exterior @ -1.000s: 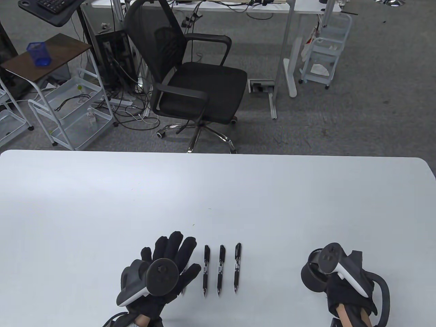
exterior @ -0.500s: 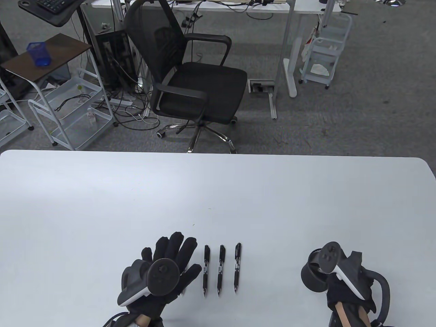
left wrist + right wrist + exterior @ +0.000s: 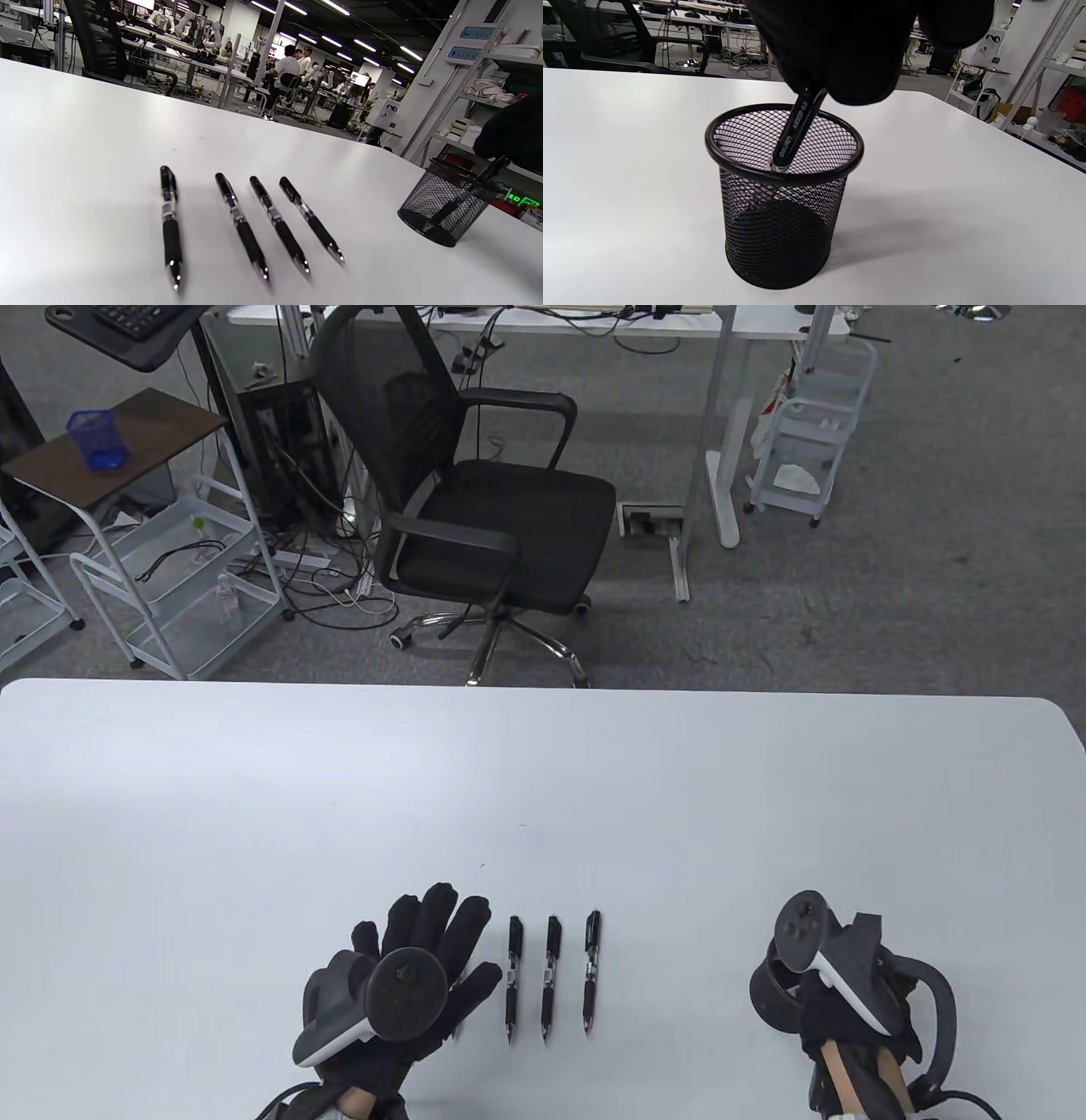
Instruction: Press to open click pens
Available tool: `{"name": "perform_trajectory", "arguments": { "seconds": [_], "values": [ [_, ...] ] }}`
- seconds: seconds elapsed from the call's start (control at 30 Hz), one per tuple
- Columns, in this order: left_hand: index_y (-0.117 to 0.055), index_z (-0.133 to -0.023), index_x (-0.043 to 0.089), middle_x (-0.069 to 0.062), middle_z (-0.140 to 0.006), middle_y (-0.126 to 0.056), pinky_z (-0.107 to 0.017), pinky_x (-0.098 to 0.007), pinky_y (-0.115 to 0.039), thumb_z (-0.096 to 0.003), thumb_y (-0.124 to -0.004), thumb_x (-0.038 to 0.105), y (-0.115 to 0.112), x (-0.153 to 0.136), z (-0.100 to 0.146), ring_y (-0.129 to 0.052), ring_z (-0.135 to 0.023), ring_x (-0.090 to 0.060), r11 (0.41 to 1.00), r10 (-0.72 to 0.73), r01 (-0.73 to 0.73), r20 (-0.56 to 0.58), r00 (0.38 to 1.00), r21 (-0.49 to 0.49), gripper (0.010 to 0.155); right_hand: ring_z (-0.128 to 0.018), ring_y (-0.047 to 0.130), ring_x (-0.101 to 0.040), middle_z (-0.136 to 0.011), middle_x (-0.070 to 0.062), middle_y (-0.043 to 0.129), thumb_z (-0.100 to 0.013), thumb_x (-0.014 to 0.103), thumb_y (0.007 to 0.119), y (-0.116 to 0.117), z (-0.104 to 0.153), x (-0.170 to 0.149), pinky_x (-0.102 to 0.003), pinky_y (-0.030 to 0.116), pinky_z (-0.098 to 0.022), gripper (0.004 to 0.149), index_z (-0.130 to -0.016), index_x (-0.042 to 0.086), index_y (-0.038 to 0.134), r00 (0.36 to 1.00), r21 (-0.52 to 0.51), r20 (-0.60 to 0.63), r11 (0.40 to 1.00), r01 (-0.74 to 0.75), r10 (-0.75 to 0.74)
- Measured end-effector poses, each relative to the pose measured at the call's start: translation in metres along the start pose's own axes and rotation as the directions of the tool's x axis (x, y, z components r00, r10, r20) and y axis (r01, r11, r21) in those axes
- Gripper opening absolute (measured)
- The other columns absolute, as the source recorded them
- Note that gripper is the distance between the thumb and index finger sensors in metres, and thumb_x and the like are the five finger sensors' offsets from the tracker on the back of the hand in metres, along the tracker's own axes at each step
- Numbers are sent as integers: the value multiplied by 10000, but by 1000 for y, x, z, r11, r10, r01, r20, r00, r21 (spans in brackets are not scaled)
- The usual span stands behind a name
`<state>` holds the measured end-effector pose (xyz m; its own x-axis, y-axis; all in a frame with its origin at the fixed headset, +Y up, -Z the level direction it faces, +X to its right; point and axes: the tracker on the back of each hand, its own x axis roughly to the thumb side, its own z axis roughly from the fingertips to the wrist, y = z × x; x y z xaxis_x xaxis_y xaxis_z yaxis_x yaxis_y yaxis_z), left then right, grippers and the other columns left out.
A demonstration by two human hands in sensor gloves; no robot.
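Your right hand (image 3: 865,46) grips one click pen (image 3: 795,131) by its upper end, tip down inside the black mesh cup (image 3: 782,199) at the near right of the table (image 3: 543,780). Judged step: drawing the last pen from the cup to click it open.

Four pens (image 3: 250,220) lie in a row at near centre, side by side and apart, tips toward you; tips look extended, hard to confirm. Your left hand (image 3: 416,959) lies flat, fingers spread wide, holding nothing, over the leftmost pen of the row.

Next move calls for lifting straight up clear of the rim, then thumb on the button.

In the way: only the cup rim. Office chair (image 3: 475,509) beyond the far edge, no concern.
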<state>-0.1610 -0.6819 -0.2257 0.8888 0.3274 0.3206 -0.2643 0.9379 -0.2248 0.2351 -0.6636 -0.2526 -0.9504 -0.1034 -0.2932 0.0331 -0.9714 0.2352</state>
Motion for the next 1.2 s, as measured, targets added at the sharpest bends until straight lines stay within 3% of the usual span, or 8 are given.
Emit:
{"name": "perform_trajectory", "arguments": {
  "seconds": [0.73,1.0,1.2],
  "values": [
    [-261,-1275,256,-233,-1310,-226,-721,-830,-270,-706,-435,596,1,0,0,-305,-1146,-616,1000,4,-4,-1,1000,3,686,-768,949,-353,-967,-232,811,-602,120,774,2,1,7,-646,610,-670,409,-1005,55,799,988,-91,114,989,116,-105],
    [-263,-1275,256,-234,-1310,-227,-722,-830,-270,-706,-435,596,1,-1,1,-306,-1147,-614,1000,3,-3,-1,1000,3,685,-771,951,-355,-969,-248,802,-596,138,792,12,-1,4,-653,600,-670,441,-1024,37,773,973,-85,129,976,201,-189],
    [-262,-1276,255,-232,-1310,-228,-720,-831,-269,-706,-436,596,1,0,0,-306,-1145,-616,1000,2,-2,-2,1000,0,686,-748,969,-374,-950,-262,820,-588,142,810,19,-3,-5,-657,603,-663,524,-1084,23,692,932,-84,134,934,348,-336]
  ]
}}
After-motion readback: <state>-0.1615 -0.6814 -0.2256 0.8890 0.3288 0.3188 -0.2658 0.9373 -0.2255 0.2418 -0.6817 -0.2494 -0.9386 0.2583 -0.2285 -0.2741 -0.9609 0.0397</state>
